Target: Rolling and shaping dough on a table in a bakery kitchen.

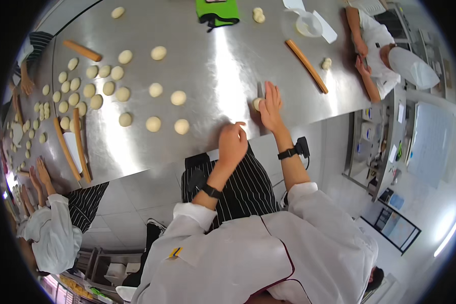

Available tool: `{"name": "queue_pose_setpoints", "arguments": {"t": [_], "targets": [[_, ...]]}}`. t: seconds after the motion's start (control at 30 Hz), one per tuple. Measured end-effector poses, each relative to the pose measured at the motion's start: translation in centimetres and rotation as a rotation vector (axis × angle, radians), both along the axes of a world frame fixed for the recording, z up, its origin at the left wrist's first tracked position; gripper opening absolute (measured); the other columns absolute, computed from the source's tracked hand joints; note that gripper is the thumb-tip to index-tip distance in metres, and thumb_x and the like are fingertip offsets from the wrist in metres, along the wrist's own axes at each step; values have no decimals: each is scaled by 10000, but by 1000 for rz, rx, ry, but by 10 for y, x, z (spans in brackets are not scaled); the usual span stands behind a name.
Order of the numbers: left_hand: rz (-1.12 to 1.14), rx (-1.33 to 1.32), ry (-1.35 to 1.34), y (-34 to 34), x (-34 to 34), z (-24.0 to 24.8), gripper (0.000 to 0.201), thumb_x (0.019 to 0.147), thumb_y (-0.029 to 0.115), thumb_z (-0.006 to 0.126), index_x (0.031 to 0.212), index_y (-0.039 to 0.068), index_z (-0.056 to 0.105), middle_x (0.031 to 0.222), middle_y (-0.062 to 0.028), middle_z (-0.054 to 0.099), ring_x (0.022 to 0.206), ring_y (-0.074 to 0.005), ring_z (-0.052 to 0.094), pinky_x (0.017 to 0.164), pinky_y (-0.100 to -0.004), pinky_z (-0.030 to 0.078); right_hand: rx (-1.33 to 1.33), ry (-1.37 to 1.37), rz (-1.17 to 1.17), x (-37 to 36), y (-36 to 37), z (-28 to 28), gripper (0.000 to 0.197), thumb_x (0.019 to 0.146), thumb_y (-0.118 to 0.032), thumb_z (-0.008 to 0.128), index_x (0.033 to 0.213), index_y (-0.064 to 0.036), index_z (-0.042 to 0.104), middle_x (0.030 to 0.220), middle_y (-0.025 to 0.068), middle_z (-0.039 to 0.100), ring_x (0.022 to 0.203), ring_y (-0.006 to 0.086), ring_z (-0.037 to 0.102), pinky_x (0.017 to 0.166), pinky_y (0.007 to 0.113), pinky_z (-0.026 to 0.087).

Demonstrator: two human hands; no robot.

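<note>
Desk [200,61]: silver-grey, white glare streaks. Dough balls [155,90], mostly toward 10 o'clock: all pale cream, plain, same for the dough ball [256,104] at 1. Rolling pins [306,66] at 1–2, 9 and 10: orange-brown. Cloth item [218,9] at 12: bright green, black edging. Bowl [309,24] at 1: see-through, whitish. Apron [238,187] at 6: black, thin white stripes. Jacket [213,263] at 6: white, dark maroon piping [292,263] at 5, yellow-and-dark badge [175,252] at 7. Wristbands [288,153] at 3 and 7: black. Co-worker at 2: white top [377,43], white hat [413,66]. Co-worker at 8: white jacket [55,238], black apron [87,202], white-striped. Floor tiles [137,190] at 8: pale grey.
</note>
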State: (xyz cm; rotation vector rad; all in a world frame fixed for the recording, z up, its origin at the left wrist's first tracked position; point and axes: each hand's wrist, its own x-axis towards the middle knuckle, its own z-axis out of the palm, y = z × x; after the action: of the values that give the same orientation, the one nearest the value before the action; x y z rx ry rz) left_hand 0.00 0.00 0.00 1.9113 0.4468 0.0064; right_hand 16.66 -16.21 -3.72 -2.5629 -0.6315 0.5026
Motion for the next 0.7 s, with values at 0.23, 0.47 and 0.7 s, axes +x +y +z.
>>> {"name": "queue_pose_setpoints", "arguments": {"t": [0.23, 0.47, 0.7], "targets": [[162, 628, -231, -35, 159, 19, 594, 1055, 223, 540, 1611, 20, 500, 1681, -221, 472, 1595, -497, 339, 1287, -661, 276, 487, -94, -227, 51, -68, 46, 807, 1190, -589, 212, 1782, -48, 127, 1867, 163, 110, 1709, 456, -22, 1373, 560, 21], [-65, 863, 46, -60, 172, -38, 748, 1071, 397, 554, 1709, 42, 388, 1828, -170, 264, 1686, -495, 145, 1306, -752, 88, 335, 59, -271, 56, -161, 54, 742, 1186, -408, 406, 1758, 8, 181, 1836, 222, 191, 1696, 496, 43, 1368, 579, 65], [56, 882, 79, -73, 212, -29, 736, 1095, 388, 523, 1716, 26, 363, 1816, -214, 268, 1678, -458, 209, 1313, -728, 112, 310, 48, -232, 65, -200, 43, 705, 1133, -276, 527, 1721, 20, 275, 1764, 266, 315, 1647, 500, 214, 1351, 568, 163]]}}
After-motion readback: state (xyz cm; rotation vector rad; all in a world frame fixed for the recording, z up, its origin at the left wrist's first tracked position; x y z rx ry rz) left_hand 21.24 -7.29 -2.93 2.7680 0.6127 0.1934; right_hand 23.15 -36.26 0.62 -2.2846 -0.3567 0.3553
